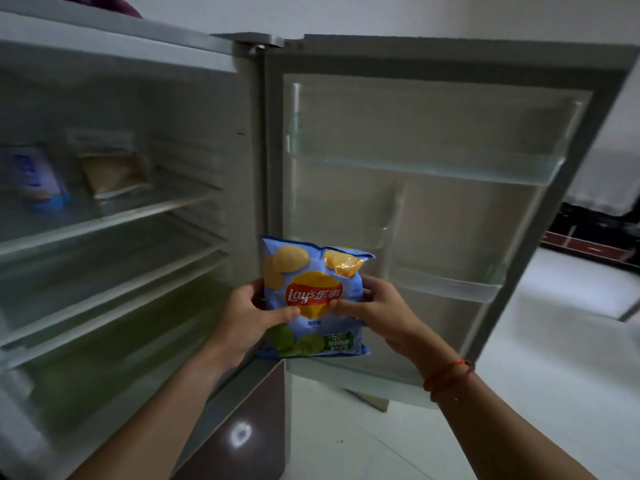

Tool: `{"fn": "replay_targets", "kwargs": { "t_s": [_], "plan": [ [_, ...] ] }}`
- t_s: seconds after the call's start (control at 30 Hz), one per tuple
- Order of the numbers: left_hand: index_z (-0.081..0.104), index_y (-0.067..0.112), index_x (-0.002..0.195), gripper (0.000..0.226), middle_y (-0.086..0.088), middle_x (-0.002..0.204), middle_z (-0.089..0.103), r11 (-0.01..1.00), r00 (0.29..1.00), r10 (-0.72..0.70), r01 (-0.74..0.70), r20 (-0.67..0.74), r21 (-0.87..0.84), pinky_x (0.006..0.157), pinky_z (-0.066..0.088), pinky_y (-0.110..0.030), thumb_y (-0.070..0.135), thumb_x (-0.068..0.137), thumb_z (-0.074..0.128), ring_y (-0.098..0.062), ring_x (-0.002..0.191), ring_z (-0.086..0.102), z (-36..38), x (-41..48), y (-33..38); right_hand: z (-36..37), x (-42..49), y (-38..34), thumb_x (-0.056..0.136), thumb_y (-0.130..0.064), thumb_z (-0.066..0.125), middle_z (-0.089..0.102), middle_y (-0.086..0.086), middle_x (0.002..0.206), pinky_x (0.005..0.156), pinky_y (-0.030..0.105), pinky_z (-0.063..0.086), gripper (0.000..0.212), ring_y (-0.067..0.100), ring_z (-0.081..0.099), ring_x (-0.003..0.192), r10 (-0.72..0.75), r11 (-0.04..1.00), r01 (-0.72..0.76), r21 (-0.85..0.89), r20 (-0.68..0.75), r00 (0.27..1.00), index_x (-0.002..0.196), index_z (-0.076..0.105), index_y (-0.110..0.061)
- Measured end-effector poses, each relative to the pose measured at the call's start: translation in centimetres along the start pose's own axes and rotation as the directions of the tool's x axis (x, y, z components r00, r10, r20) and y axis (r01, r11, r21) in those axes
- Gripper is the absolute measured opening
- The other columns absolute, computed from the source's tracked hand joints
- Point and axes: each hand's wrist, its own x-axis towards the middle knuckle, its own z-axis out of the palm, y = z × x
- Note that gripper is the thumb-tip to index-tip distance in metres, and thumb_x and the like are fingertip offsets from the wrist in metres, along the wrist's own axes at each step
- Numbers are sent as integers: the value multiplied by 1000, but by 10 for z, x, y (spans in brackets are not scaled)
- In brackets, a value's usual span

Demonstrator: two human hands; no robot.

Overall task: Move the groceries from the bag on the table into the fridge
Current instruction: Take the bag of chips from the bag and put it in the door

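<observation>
Chips in a blue Lay's bag are held upright in front of the open fridge, level with the edge where the compartment meets the swung-out door. The left hand grips the bag's left side, its thumb pressed flat across the front and its fingers curled behind. The right hand clasps the right side the same way, and a red string bracelet circles that wrist. On the top shelf inside stand a blue and white carton and, just beside it, a tan packet.
</observation>
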Motion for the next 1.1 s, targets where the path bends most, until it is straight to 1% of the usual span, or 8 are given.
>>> {"fn": "replay_targets", "kwargs": {
  "t_s": [0.2, 0.3, 0.43, 0.5, 0.63, 0.9, 1.0, 1.1],
  "plan": [
    [70, 9, 105, 41, -5, 96, 78, 997, 976, 52, -39, 211, -62, 71, 59, -25, -2, 68, 83, -21, 90, 74, 48, 9, 4, -38, -48, -8, 82, 3, 76, 78, 11, 95, 66, 25, 59, 25, 18, 75, 81, 21, 999, -28, -28, -199, 980, 105, 71, -8],
    [70, 10, 105, 49, -5, 98, 77, 993, 947, 101, -79, 304, -83, 76, 59, -30, 11, 59, 86, -21, 92, 74, 82, 11, 10, -63, -75, -13, 84, 3, 74, 78, 14, 98, 66, 23, 58, 27, 17, 76, 83, 25, 999, -36, -34, -276, 961, 110, 71, -4],
    [70, 10, 104, 49, -4, 98, 78, 988, 917, 140, -103, 373, -117, 75, 59, -29, 18, 58, 85, -22, 94, 73, 124, 11, 19, -97, -103, -21, 87, 2, 71, 79, 7, 94, 67, 23, 59, 25, 18, 77, 85, 11, 999, -21, -26, -347, 938, 109, 70, -9],
    [71, 10, 105, 50, -5, 100, 77, 988, 909, 145, -112, 391, -106, 80, 60, -36, 19, 59, 88, -24, 96, 73, 139, 13, 23, -111, -110, -24, 87, -2, 72, 78, 7, 100, 70, 27, 60, 28, 20, 76, 91, 0, 999, -14, -36, -369, 929, 114, 69, -10],
    [72, 14, 104, 50, -5, 101, 77, 988, 904, 147, -111, 402, -110, 82, 59, -40, 24, 59, 91, -23, 96, 73, 156, 16, 30, -131, -114, -26, 87, -6, 74, 77, 9, 106, 76, 33, 62, 36, 22, 75, 96, -17, 998, -8, -60, -401, 916, 122, 66, -7],
    [72, 16, 103, 44, -4, 101, 77, 987, 907, 152, -121, 392, -102, 82, 59, -39, 23, 62, 84, -21, 96, 73, 171, 22, 39, -147, -107, -27, 87, -8, 75, 77, 7, 107, 73, 31, 62, 38, 19, 76, 94, -23, 999, 8, -37, -408, 913, 123, 64, -12],
    [71, 14, 105, 39, -3, 100, 77, 989, 932, 144, -121, 332, -88, 77, 60, -34, 15, 69, 85, -18, 92, 73, 177, 29, 44, -151, -99, -34, 88, -11, 74, 76, 4, 104, 71, 31, 63, 34, 17, 76, 89, -46, 998, 28, -47, -438, 898, 117, 61, -23],
    [69, 11, 105, 31, -2, 96, 75, 989, 953, 132, -106, 272, -105, 65, 59, -22, 8, 76, 81, -10, 82, 74, 187, 40, 57, -158, -85, -45, 90, -17, 73, 75, 7, 108, 75, 36, 64, 38, 19, 76, 91, -59, 997, 29, -73, -461, 885, 126, 60, -15]
  ]
}}
